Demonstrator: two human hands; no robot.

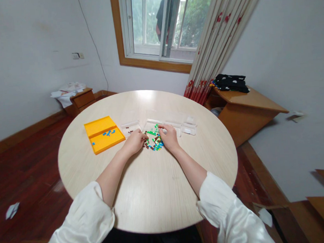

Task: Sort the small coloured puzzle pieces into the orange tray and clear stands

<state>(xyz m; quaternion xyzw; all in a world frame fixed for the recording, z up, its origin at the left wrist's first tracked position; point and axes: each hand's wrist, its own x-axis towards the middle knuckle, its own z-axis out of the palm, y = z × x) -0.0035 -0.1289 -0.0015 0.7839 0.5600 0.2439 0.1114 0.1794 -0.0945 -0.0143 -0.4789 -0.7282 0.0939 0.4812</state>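
Note:
A small pile of tiny coloured pieces (153, 140), green, blue and brown, lies near the middle of a round pale wooden table (144, 189). My left hand (136, 141) rests at the pile's left edge with its fingers curled down onto the pieces. My right hand (168, 135) sits on the pile's right side, fingers bent and touching the pieces. What either hand pinches is too small to make out. An orange tray (96, 130) with a few blue pieces in it lies to the left.
Several clear plastic boxes (188, 127) stand in a row behind the pile. A low wooden cabinet (247, 110) with dark cloth on it is at the right. A bedside cabinet (80, 99) with papers stands far left. A curtain (223, 39) hangs by the window.

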